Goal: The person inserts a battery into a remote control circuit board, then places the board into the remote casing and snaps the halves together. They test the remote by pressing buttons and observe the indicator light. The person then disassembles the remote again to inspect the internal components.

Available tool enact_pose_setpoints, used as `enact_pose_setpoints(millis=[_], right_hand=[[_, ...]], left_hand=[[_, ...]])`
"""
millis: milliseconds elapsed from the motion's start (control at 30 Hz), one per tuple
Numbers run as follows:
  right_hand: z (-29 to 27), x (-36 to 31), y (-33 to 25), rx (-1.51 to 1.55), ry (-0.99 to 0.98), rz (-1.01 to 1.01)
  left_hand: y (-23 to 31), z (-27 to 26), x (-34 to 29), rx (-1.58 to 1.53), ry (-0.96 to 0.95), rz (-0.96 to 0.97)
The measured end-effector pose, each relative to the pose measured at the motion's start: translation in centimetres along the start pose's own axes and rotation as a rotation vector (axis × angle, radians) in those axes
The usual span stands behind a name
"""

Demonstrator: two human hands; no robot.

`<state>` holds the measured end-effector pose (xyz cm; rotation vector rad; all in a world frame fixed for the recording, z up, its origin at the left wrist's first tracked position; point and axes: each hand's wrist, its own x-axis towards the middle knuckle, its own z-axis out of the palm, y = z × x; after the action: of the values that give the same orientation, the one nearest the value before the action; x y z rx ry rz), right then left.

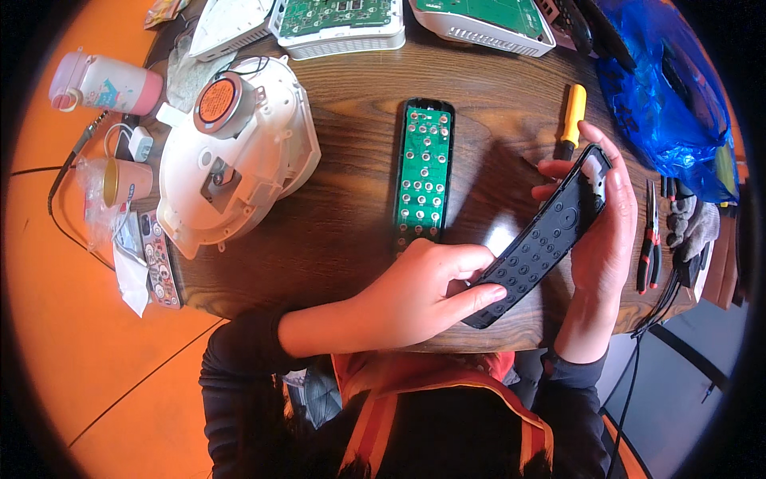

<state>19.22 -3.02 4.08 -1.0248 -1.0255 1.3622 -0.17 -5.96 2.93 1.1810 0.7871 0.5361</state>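
Observation:
A black remote-control shell (541, 246), its inner side with rows of round rubber button backs facing up, is held tilted above the table's near edge. My left hand (407, 291) pinches its lower end, thumb on the inner face. Around the upper end curls my right hand (608, 219), some fingers reaching behind and partly hidden. Left of the shell lies the remote's other half, with a green circuit board (425, 164) with round contacts in a black casing. My left hand overlaps its near end. A yellow-handled screwdriver (573, 116) lies just beyond my right fingers.
On the left stand a white plastic housing (231, 172), a bottle (108, 84), a paper cup (129, 180) and a patterned phone (159, 259). White devices with exposed boards (339, 20) line the back. Right are a blue bag (670, 88), pliers (649, 239) and grey gloves (692, 227).

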Motion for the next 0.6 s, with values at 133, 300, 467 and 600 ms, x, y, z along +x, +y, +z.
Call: enact_pose_setpoints(millis=[133,300,467,600], right_hand=[[-0.1,0.5,0.3,0.067,0.205,-0.037],[1.6,0.5,2.5,-0.666,0.005,-0.372],[4.1,-1.0,4.0,-1.301,-0.557,-0.629],[4.1,-1.8,3.0,-1.513,-0.685,-0.722]], left_hand=[[0.6,-1.8,0.5,0.010,0.049,0.103],[1.6,-5.1,1.0,-0.272,0.294,0.233],[1.9,-7.2,1.5,-0.222,0.367,0.307],[1.5,-7.6,1.7,-0.260,0.322,0.352]])
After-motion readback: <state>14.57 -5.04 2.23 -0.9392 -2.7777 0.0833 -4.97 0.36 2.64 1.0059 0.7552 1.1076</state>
